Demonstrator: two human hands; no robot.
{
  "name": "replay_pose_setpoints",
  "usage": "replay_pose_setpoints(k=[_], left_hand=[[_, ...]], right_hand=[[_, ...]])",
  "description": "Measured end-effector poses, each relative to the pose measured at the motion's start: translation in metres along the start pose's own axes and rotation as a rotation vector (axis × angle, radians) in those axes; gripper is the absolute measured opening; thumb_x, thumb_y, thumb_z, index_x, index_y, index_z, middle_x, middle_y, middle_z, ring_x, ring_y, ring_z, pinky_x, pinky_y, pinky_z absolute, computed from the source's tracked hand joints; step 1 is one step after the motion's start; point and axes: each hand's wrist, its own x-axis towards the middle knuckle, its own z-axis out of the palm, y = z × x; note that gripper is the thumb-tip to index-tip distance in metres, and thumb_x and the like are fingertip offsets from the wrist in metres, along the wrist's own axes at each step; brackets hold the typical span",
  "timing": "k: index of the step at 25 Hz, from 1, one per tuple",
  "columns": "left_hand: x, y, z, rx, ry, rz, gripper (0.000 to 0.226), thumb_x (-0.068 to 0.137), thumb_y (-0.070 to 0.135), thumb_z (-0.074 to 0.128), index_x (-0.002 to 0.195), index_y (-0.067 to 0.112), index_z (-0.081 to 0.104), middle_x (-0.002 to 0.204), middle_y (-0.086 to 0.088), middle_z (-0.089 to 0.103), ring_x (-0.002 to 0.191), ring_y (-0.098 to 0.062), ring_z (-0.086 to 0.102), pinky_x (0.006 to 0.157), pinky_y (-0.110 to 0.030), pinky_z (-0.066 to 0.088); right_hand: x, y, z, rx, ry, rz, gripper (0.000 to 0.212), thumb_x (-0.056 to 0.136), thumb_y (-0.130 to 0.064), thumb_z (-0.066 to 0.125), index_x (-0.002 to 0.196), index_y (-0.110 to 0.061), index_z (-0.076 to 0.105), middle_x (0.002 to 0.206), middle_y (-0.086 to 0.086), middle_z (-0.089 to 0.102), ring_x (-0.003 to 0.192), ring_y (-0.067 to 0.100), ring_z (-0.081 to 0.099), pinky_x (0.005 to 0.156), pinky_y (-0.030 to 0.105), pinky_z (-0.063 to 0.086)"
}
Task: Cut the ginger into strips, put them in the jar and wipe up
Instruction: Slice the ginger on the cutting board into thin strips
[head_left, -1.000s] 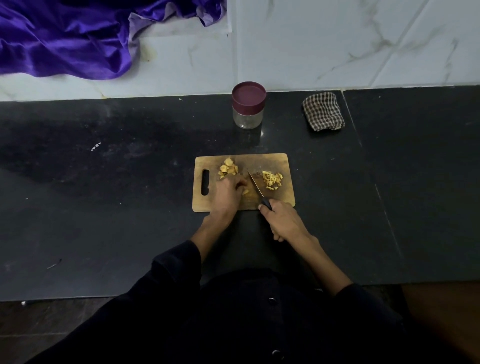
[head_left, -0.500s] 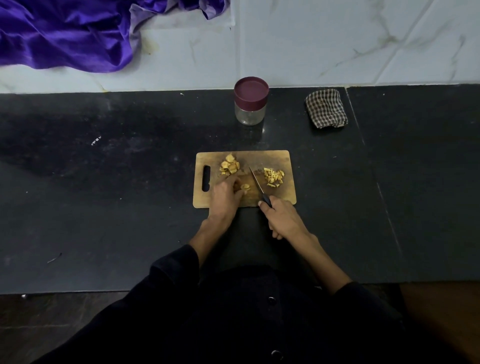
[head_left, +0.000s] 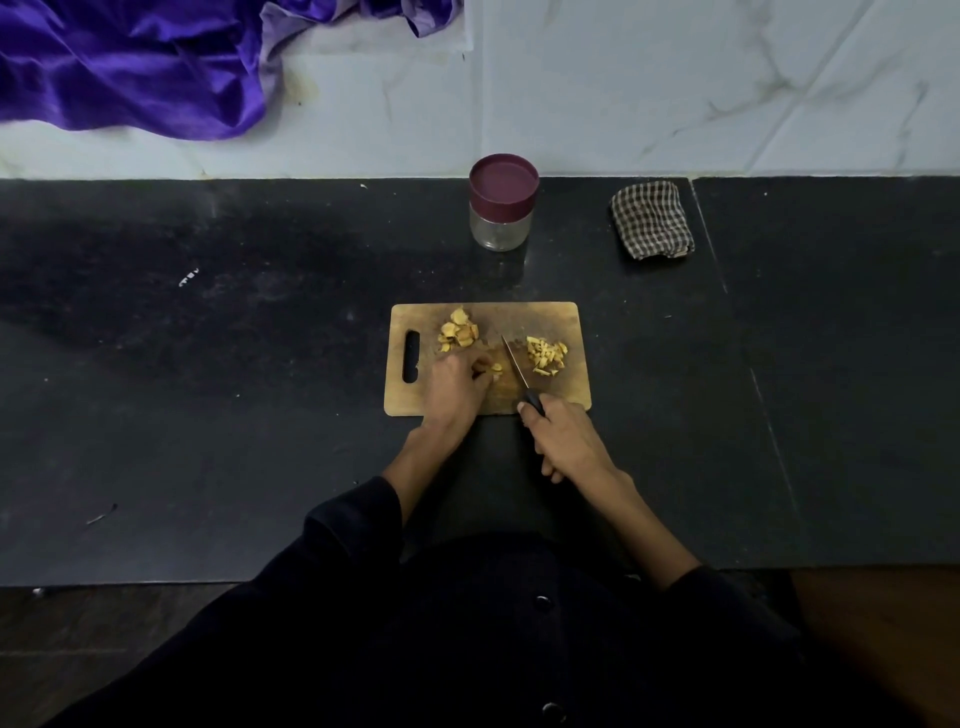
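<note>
A wooden cutting board lies on the black counter. Ginger slices are piled at its upper left and cut ginger strips at its right. My left hand holds a small ginger piece down on the board with curled fingers. My right hand grips the black handle of a knife, whose blade rests on the board just right of that piece. A glass jar with a maroon lid on stands behind the board.
A folded checked cloth lies on the black counter right of the jar. Purple fabric drapes over the white tiled ledge at the back left. Small white specks dot the counter at left.
The knife blade has shifted slightly on the board beside the small ginger piece, and my left fingers have drawn back a little. The camera view has tilted slightly.
</note>
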Motion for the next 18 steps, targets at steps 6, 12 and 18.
replay_pose_setpoints(k=[6, 12, 18], left_hand=[[0.0015, 0.0042, -0.0041, -0.014, -0.016, -0.007, 0.024, 0.089, 0.010, 0.062, 0.112, 0.013, 0.069, 0.115, 0.001, 0.067, 0.103, -0.009, 0.060, 0.083, -0.008, 0.036], [0.0006, 0.0013, -0.0026, 0.034, -0.001, 0.062, 0.021, 0.088, 0.008, 0.063, 0.107, 0.012, 0.071, 0.113, -0.002, 0.067, 0.100, -0.011, 0.060, 0.081, -0.007, 0.033], [0.0015, -0.0028, 0.0021, 0.044, 0.030, 0.074, 0.015, 0.086, 0.009, 0.066, 0.099, 0.013, 0.072, 0.105, -0.001, 0.069, 0.093, -0.010, 0.062, 0.082, -0.016, 0.044]], right_hand=[[0.0013, -0.0036, 0.0036, -0.008, 0.015, -0.026, 0.033, 0.106, -0.034, 0.038, 0.107, -0.006, 0.055, 0.076, 0.016, 0.065, 0.045, 0.023, 0.064, 0.037, 0.030, 0.050], [0.0035, -0.0042, 0.0048, -0.053, 0.014, -0.038, 0.032, 0.106, -0.035, 0.038, 0.109, -0.007, 0.054, 0.076, 0.017, 0.067, 0.051, 0.030, 0.068, 0.043, 0.038, 0.056], [0.0015, -0.0078, 0.0065, -0.060, 0.009, -0.054, 0.033, 0.106, -0.035, 0.037, 0.106, -0.007, 0.054, 0.075, 0.015, 0.066, 0.052, 0.031, 0.068, 0.040, 0.033, 0.053]])
